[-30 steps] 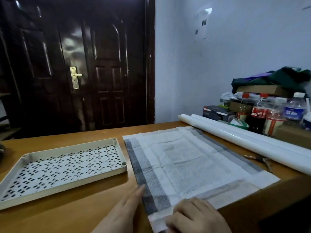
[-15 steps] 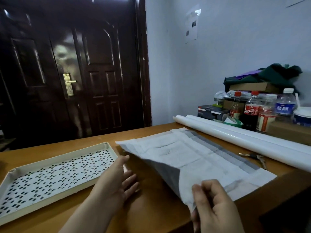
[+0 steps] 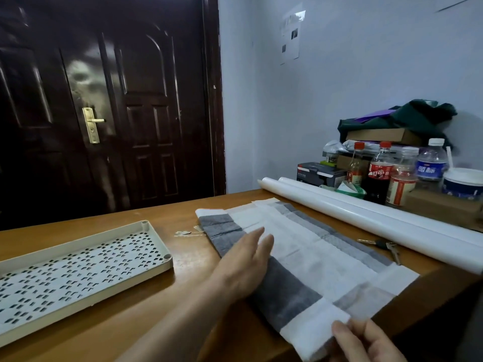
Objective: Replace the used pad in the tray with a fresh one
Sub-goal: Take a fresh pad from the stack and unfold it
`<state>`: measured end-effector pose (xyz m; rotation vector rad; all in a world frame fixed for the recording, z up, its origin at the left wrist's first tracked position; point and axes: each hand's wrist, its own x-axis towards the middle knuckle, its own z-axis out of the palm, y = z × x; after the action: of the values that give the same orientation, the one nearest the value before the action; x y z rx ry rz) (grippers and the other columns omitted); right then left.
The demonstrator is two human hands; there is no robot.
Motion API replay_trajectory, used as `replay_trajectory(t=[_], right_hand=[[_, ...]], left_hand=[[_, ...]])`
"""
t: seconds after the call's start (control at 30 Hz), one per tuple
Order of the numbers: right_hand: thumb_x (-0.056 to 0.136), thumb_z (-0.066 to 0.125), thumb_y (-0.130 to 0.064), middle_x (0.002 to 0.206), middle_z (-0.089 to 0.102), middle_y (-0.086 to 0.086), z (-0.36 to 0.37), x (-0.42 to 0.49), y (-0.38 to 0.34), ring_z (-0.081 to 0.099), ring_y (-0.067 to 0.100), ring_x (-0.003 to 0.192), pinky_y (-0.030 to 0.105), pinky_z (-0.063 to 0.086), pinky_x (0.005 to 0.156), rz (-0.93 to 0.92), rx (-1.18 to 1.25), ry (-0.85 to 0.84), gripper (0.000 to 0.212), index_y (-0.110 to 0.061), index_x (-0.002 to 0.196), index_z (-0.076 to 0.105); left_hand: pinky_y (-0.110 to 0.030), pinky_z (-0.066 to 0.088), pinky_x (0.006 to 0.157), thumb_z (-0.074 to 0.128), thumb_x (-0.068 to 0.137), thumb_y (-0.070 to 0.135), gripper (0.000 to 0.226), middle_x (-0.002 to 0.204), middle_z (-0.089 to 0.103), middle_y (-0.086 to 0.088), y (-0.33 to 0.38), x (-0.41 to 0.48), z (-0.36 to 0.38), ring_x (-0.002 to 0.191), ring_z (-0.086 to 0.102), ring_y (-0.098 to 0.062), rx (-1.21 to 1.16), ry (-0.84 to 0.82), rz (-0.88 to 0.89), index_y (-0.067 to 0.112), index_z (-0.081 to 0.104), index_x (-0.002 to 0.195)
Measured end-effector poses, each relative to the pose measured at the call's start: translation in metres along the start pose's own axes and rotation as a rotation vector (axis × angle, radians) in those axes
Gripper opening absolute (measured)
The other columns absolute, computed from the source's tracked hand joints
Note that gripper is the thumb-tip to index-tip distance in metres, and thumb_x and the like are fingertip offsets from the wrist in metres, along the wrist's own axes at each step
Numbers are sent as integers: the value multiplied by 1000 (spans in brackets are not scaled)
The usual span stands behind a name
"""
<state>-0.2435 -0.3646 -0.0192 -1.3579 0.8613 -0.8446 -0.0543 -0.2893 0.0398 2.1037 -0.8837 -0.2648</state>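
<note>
A white pad [image 3: 313, 259] with grey bands lies folded lengthwise on the wooden table [image 3: 162, 307], its left half doubled over onto the right. My left hand [image 3: 244, 265] rests flat on the folded edge, fingers together and stretched out. My right hand [image 3: 366, 340] pinches the pad's near corner at the table's front edge. To the left sits the cream perforated tray [image 3: 78, 267], holding no pad that I can see.
Two white rolls [image 3: 379, 220] lie along the pad's far right side, with keys [image 3: 386, 246] beside them. Bottles [image 3: 379, 171], boxes and a cup crowd the back right corner. A dark door stands behind the table. Small scraps [image 3: 185, 233] lie between tray and pad.
The pad lay spread flat; my right hand lifted its near-left edge and folded it over to the right. My left hand moved from the table onto the fold.
</note>
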Motion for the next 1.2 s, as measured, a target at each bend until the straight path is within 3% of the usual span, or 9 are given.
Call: replay_trajectory(t=[0.07,0.17,0.27,0.33,0.5,0.63,0.87,1.0,1.2], right_hand=[[85,77,6,56,63,20,-13,6,0,56,33,59,16,44,48,-50,-124,104,20,8,71,62],[88,79,-16,85,67,19,-46,40,-26,56,34,77,28,46,68,-111,-213,349,20,-2,88,64],[93,68,-48,108,61,14,-84,93,-48,56,29,97,44,47,90,91,-351,308,52,-5,121,57],[90,66,-59,101,67,18,-94,118,-46,62,31,87,41,53,77,219,-341,195,64,-1,117,63],[95,72,-29,58,58,8,-102,143,-44,49,19,53,27,38,46,212,-483,53,31,-2,81,72],[92,74,-27,60,65,10,-93,137,-51,56,25,56,33,42,54,122,-666,73,28,-2,80,69],[86,83,-24,123,62,19,-80,122,-46,64,35,103,46,55,86,135,-544,157,57,-5,132,54],[89,79,-24,129,64,20,-72,118,-54,64,35,108,50,55,95,61,-486,116,60,-6,141,56],[95,70,-22,96,67,2,-19,110,-101,60,13,76,30,44,59,-338,-853,-30,18,-21,112,76]], left_hand=[[-42,5,127,18,103,62,65,170,17,3,-9,-13,10,156,8,-18,346,-30,57,31,22,160],[-48,-8,125,9,96,74,73,171,-8,5,-11,-34,17,155,-17,-21,565,-228,43,42,4,161],[-47,-15,123,1,81,86,83,160,-24,17,-1,-55,16,150,-27,-15,690,-328,157,52,-5,156],[-44,-15,123,-6,66,92,92,151,-28,22,4,-64,13,146,-27,-9,673,-395,219,57,-16,151],[-41,43,107,2,96,74,67,159,40,3,-29,-75,12,142,43,-24,841,-458,291,43,-19,152],[-40,-18,113,-6,74,75,58,150,-39,9,-29,-83,2,130,-43,-25,780,-478,361,65,-55,103],[-30,-16,114,-19,61,81,84,170,-11,12,-36,-92,3,151,-20,-11,663,-385,386,67,0,142],[-39,-9,125,16,91,81,68,172,-2,5,-35,-90,5,157,-8,-18,631,-291,278,46,25,148],[-48,-8,125,27,74,96,98,171,-6,1,-32,-72,-3,155,-14,-20,607,-319,212,40,21,154]])
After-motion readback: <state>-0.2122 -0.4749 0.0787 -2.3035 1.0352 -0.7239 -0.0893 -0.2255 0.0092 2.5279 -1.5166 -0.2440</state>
